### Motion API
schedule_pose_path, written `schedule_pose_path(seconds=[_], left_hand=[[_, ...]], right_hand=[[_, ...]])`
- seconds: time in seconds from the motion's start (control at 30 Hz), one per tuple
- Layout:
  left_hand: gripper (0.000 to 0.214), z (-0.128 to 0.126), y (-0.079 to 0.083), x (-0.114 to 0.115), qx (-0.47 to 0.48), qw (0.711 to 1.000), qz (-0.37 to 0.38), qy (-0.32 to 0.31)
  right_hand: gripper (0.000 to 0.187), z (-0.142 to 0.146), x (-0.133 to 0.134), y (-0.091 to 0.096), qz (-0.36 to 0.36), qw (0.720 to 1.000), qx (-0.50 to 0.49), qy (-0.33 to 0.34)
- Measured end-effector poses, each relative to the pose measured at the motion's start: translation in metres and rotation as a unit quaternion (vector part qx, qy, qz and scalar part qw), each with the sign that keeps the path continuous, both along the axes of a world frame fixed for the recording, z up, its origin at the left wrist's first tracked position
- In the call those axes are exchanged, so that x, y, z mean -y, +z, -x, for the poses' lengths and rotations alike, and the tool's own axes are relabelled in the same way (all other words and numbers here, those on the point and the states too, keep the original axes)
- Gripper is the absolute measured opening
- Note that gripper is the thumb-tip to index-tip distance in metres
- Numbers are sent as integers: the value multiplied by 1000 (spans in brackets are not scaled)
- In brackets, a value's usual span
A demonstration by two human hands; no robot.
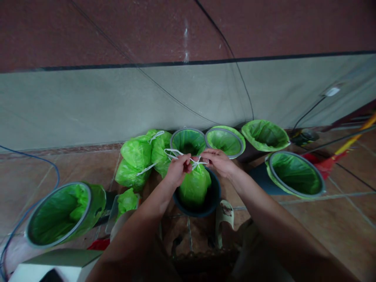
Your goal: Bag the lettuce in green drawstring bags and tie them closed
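A green garbage bag (194, 187), gathered at the top, stands inside a dark bin (216, 196) in front of me. White drawstrings (197, 163) cross in a knot or loop at its neck. My left hand (179, 168) pinches the string on the left side, and a white loop sticks out beyond its fingers. On the other side, my right hand (217, 160) has its fingers closed on the string's right end. The fingertips hide part of the knot. Tied green bags (136, 152) lie on the floor just left of the bin.
Lined bins stand along the wall: one (188, 131) behind my hands, others (241, 137) (266, 147) to the right. Another lined bin (322, 184) leans at right, near a red broom (323, 164). At left are a lined bin (88, 207), a blue cable (57, 172) and a white box (70, 270).
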State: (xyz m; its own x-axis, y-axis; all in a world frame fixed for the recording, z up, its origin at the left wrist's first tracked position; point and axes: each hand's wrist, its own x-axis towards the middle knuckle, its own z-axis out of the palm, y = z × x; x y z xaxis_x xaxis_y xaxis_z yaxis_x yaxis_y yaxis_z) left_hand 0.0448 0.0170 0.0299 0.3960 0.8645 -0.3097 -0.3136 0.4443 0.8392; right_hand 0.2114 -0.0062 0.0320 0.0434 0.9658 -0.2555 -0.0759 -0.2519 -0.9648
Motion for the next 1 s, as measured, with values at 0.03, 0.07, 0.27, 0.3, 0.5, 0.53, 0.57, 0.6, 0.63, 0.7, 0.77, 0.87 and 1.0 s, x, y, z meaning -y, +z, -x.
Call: schedule_pose_path(seconds=[0.03, 0.07, 0.27, 0.3, 0.5, 0.53, 0.57, 0.6, 0.63, 0.7, 0.77, 0.87, 1.0], left_hand=[[39, 1, 1, 0, 2, 1000, 13, 0], [40, 1, 0, -1, -8, 1000, 17, 3], [26, 0, -15, -2, -130, 988, -83, -32], [18, 0, -19, -2, -142, 983, -104, -47], [14, -3, -28, 1, -230, 938, -243, -87], [9, -4, -28, 3, -240, 930, -261, -100], [8, -5, -28, 5, -246, 923, -274, -113], [9, -6, -28, 6, -247, 919, -282, -124], [10, -7, -28, 8, -246, 917, -286, -130], [12, -9, -29, 11, -243, 919, -283, -132], [15, -10, -30, 13, -233, 925, -270, -134], [17, -10, -29, 13, -219, 933, -260, -119], [17, -10, -24, 11, -221, 944, -236, -68]], right_hand=[[27, -2, 0, 0, -3, 999, 33, 21], [26, -4, 0, -1, -6, 996, 72, 43], [24, -15, 1, 0, 7, 972, 193, 131], [25, -16, 2, 1, 10, 973, 185, 135], [31, -8, 7, 17, -43, 976, 110, 182], [33, -5, 8, 19, -52, 980, 81, 174], [34, -3, 8, 21, -56, 985, 46, 154], [36, -1, 7, 21, -56, 991, 8, 124], [38, 0, 6, 20, -53, 994, -24, 88], [38, 0, 4, 15, -49, 998, -45, 23], [33, -1, 3, 9, -38, 999, -8, 16], [29, -1, 4, 0, -13, 990, 75, 117], [26, 1, 7, -4, -30, 980, 102, 170]])
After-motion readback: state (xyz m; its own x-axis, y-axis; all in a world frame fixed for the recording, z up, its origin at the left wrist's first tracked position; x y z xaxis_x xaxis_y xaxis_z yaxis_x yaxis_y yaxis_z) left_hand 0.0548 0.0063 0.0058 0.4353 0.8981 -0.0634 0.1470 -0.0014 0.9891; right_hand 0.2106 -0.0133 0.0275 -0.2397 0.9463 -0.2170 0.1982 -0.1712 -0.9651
